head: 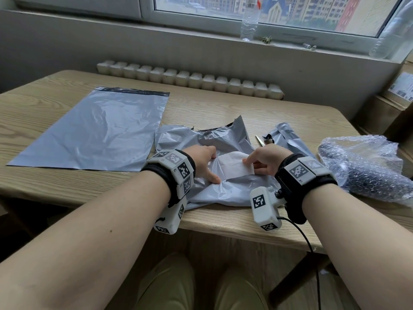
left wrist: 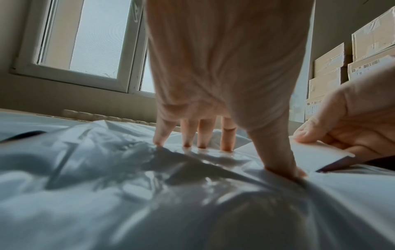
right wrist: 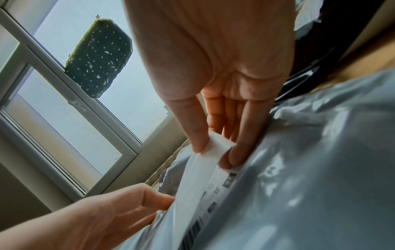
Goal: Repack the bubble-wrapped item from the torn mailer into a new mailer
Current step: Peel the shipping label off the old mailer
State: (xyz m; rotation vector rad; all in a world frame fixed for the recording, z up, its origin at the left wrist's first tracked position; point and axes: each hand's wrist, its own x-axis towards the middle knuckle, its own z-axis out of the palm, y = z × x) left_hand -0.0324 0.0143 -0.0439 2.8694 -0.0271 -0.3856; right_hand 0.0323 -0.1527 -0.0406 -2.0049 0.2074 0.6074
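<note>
The torn grey mailer [head: 223, 186] lies crumpled at the table's front edge, with a white shipping label [head: 234, 165] on it. My left hand [head: 204, 163] presses the mailer [left wrist: 149, 194] flat with straight fingers [left wrist: 205, 133] just left of the label. My right hand [head: 266, 161] pinches the label's [right wrist: 218, 148] right edge between thumb and fingers and lifts it off the plastic [right wrist: 310, 169]. The bubble-wrapped item [head: 366, 166] rests on the table at the right, outside any mailer. A flat new grey mailer [head: 93, 130] lies to the left.
A torn-off grey strip [head: 286, 137] and a thin yellowish blade tip [head: 260, 140] lie behind my right hand. Cardboard boxes [head: 395, 104] stand at the right. A radiator [head: 190, 80] and a windowsill with a plastic bottle [head: 250, 21] run behind the wooden table [head: 55, 184].
</note>
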